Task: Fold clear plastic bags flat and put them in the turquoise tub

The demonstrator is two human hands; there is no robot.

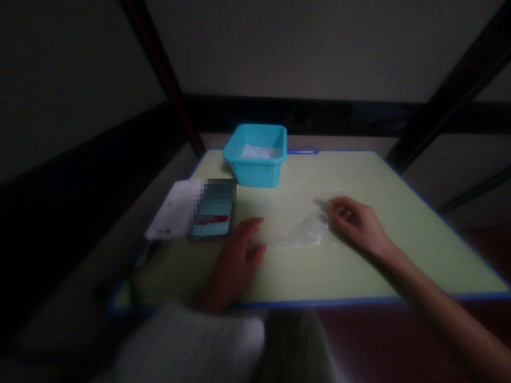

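A clear plastic sheet or bag [297, 226] lies on the pale yellow-green table [359, 271], between both hands. My right hand [355, 221] has its fingers curled and pinched at the plastic's right side. At the left edge of the plastic is my left hand [239, 258], its thumb and fingers apart, with nothing visibly held between them. Because the plastic is see-through and the picture dim, its exact outline is hard to make out.
A turquoise basket [258, 173] holding something white stands at the table's back left. Left of my left hand lie a phone-like device [213, 213] and a white sheet [173, 210]. A blue pen [302, 152] rests at the back edge.
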